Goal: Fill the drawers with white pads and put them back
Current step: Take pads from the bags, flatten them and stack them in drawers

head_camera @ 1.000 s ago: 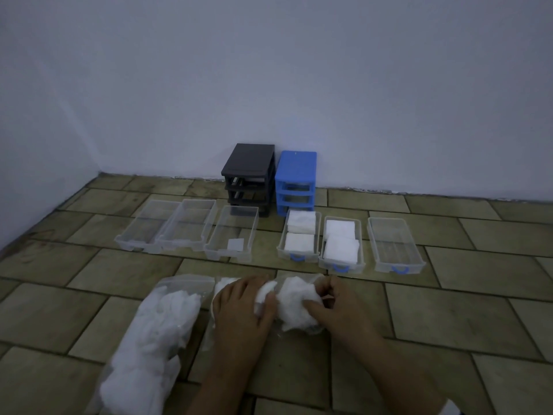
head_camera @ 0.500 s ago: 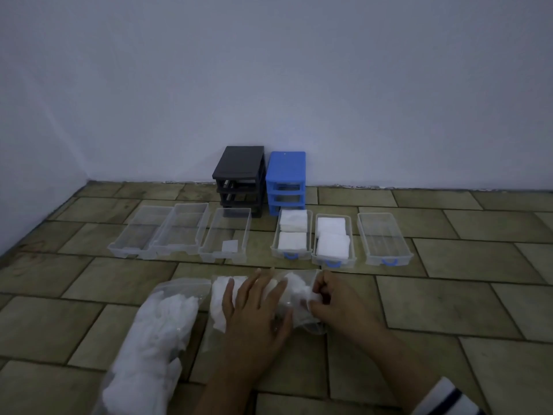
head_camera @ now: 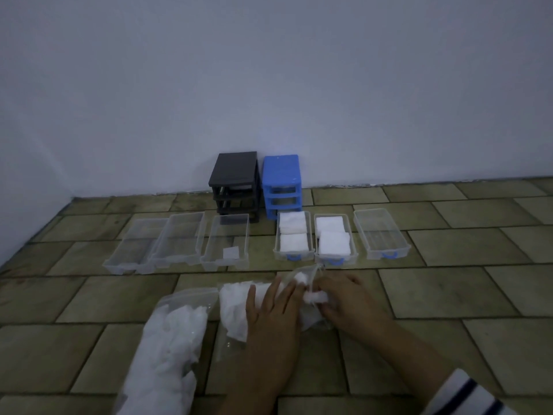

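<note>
Clear bag (head_camera: 236, 310) pressed flat on floor (head_camera: 449, 295) by left hand (head_camera: 273, 313), fingers straight. White pad (head_camera: 314, 297) pinched by right hand (head_camera: 344, 301).

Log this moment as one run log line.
step: taking pads from bag | left hand: flat on bag | right hand: pinching white pad | blue-handled drawers: two filled, one empty

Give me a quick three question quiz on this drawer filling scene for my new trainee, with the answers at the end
1. How many clear drawers lie on the floor?
2. True or false: the rightmost drawer already holds white pads.
3. Which is the right hand pinching: A) a drawer handle, B) a white pad, C) the blue cabinet?

Key: 1. Six. 2. False, nothing shows in it. 3. B; the left hand lies flat on the plastic bag.
</note>
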